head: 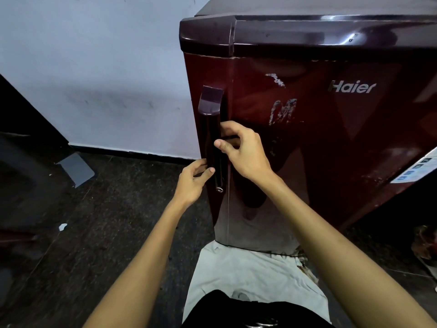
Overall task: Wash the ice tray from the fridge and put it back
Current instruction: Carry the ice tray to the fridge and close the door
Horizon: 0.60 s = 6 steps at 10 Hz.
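White cloth (pixel 255 275) on the floor at the fridge's foot. Left hand (pixel 192 179) pinches the door handle (pixel 211 138) low, right hand (pixel 243 151) curls round it higher: both grips closed on it. Pull steadily, feet clear. Fridge (pixel 331 138) shut, so the ice tray is unseen, presumably inside.

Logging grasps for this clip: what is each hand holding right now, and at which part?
Both hold the fridge door handle: the right hand grips its middle, the left hand pinches its lower part near the keyhole. The door looks closed.
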### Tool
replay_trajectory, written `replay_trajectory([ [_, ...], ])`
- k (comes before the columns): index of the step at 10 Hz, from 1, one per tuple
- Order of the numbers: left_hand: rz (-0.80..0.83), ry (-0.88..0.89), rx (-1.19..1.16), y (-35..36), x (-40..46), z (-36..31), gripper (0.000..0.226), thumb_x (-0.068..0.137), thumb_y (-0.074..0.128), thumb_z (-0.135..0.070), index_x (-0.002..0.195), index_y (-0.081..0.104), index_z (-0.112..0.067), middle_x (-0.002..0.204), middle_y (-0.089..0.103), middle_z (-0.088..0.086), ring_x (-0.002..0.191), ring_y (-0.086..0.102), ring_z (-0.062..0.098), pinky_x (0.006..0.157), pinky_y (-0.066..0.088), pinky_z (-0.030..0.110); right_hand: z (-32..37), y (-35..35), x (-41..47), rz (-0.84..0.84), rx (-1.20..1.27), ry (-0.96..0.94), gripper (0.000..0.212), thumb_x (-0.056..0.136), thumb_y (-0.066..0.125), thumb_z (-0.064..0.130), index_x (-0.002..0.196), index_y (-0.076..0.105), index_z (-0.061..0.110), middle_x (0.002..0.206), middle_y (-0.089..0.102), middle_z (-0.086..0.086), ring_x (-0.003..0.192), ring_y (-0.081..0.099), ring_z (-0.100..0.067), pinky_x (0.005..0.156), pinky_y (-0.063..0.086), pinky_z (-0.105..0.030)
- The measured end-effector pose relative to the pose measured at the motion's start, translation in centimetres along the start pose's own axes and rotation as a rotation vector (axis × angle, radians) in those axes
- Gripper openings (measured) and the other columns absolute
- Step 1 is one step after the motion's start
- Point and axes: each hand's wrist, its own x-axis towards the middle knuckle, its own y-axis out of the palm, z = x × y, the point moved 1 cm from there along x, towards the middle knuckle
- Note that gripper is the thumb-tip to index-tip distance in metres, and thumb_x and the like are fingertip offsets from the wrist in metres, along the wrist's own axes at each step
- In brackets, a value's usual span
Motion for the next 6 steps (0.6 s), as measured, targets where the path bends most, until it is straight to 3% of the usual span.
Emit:
replay_trajectory([
  [2, 0.012, 0.006, -0.015, -0.2, 1.2, 0.4, 0.036, 0.093, 0.059, -0.023, 0.126, 0.057, -0.008, 0.119, 0.066, 0.008, 0.113, 0.06, 0.021, 0.096, 0.046, 0.044, -0.5, 0.2, 1.1, -0.028, -0.005, 0.029, 0.032, 0.085, 0.068, 0.011, 0.116, 0.063, 0.017, 0.091, 0.06, 0.019, 0.086, 0.066, -0.004, 0.081, 0.058, -0.033],
  [3, 0.025, 0.027, -0.03, -0.3, 1.5, 0.8, 0.036, 0.092, 0.059, -0.022, 0.126, 0.058, -0.007, 0.117, 0.067, 0.01, 0.112, 0.061, 0.023, 0.093, 0.047, 0.041, -0.5, 0.4, 1.1, -0.043, -0.003, 0.019, 0.031, 0.085, 0.067, 0.009, 0.115, 0.064, 0.016, 0.097, 0.064, 0.016, 0.092, 0.065, -0.005, 0.082, 0.058, -0.032],
  [4, 0.022, 0.024, -0.029, -0.3, 1.5, 0.8, 0.038, 0.092, 0.06, -0.021, 0.127, 0.056, -0.006, 0.119, 0.066, 0.012, 0.113, 0.06, 0.026, 0.093, 0.048, 0.041, -0.3, 0.8, 0.7, -0.076, -0.001, 0.038, 0.03, 0.086, 0.065, 0.008, 0.115, 0.064, 0.016, 0.094, 0.062, 0.022, 0.088, 0.061, 0.008, 0.081, 0.053, -0.015],
  [5, 0.022, 0.022, -0.017, -0.2, 1.5, 0.8, 0.037, 0.092, 0.059, -0.023, 0.126, 0.058, -0.009, 0.118, 0.066, 0.01, 0.111, 0.061, 0.027, 0.091, 0.05, 0.04, -0.1, 1.1, 0.1, -0.118, 0.006, 0.06, 0.029, 0.088, 0.063, 0.009, 0.117, 0.063, 0.013, 0.104, 0.065, 0.013, 0.087, 0.057, 0.015, 0.078, 0.043, -0.001],
  [6, -0.015, 0.008, 0.029, -0.3, 1.0, 0.8, 0.035, 0.094, 0.058, -0.018, 0.127, 0.058, -0.008, 0.12, 0.065, 0.009, 0.111, 0.061, 0.019, 0.094, 0.05, 0.035, 0.2, 1.6, -1.8, -0.138, 0.046, 0.127, 0.035, 0.09, 0.058, 0.005, 0.124, 0.058, 0.012, 0.119, 0.063, 0.004, 0.099, 0.06, 0.002, 0.086, 0.046, -0.006],
])
